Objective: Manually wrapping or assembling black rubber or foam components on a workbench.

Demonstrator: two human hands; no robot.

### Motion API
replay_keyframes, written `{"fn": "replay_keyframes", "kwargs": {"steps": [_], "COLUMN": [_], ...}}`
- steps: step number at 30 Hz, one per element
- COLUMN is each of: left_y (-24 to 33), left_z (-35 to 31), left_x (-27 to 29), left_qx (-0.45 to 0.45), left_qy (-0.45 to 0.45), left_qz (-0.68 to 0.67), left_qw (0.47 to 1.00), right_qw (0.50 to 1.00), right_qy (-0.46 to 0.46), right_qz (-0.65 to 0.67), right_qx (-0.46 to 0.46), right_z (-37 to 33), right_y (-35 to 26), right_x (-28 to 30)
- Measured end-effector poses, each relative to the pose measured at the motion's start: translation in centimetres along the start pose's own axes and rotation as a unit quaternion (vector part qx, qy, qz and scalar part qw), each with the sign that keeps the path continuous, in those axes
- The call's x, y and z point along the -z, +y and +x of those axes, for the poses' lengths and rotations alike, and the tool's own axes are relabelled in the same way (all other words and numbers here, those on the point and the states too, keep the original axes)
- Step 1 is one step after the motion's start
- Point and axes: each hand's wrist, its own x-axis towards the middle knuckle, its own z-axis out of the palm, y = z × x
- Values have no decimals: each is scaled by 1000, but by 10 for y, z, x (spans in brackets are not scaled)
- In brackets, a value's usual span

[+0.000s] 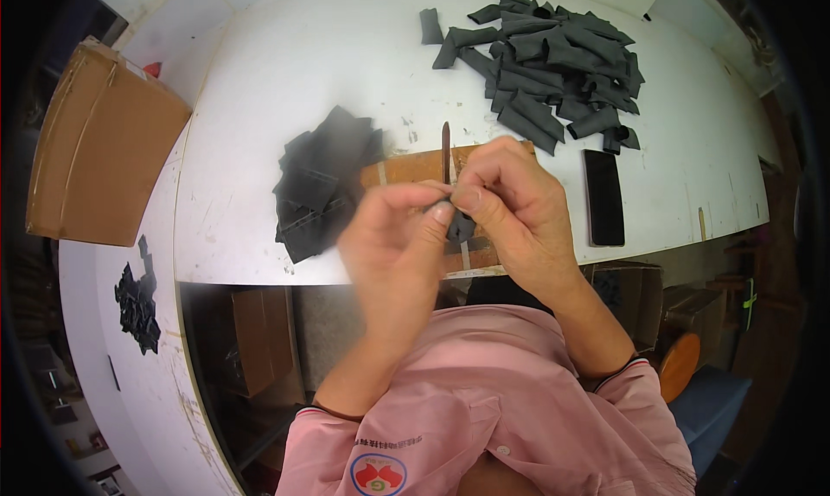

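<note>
My left hand [393, 241] and my right hand [517, 206] meet close together in front of my chest, over the near edge of the white table. Both are closed in a pinch, thumb against fingers, on a small dark grey fabric piece [462, 229]. Most of that fabric is hidden by my fingers. Beneath them lies a brown board [402, 169] with pale strips across it. A slim, dark brown pointed stick [446, 146] juts out beyond my fingertips over the board. Just left of my left hand is a heap of flat dark grey fabric pieces [316, 189].
A large pile of dark grey fabric tubes [562, 60] covers the table's far right. Nearer, a black phone [603, 198] lies flat. At left stand a cardboard box [108, 146] and a side table [95, 263] bearing black scraps [138, 302]. More boxes [262, 340] sit below.
</note>
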Motion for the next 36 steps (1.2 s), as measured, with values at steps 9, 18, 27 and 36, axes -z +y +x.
{"fn": "replay_keyframes", "kwargs": {"steps": [9, 18, 27, 36], "left_y": [32, -24, -31, -24], "left_z": [55, 67, 72, 28], "left_x": [3, 26, 21, 8], "left_qx": [225, 355, 332, 205], "left_qy": [-302, -127, -66, -123], "left_qz": [-618, -605, -687, -338], "left_qw": [690, 701, 643, 910], "right_qw": [952, 882, 868, 870], "right_qy": [-154, -143, -161, -182], "right_qz": [200, 302, 330, 331], "right_qx": [-172, -331, -335, -317], "right_z": [67, 52, 49, 32], "right_y": [-32, 32, 41, 54], "right_x": [19, 9, 6, 9]}}
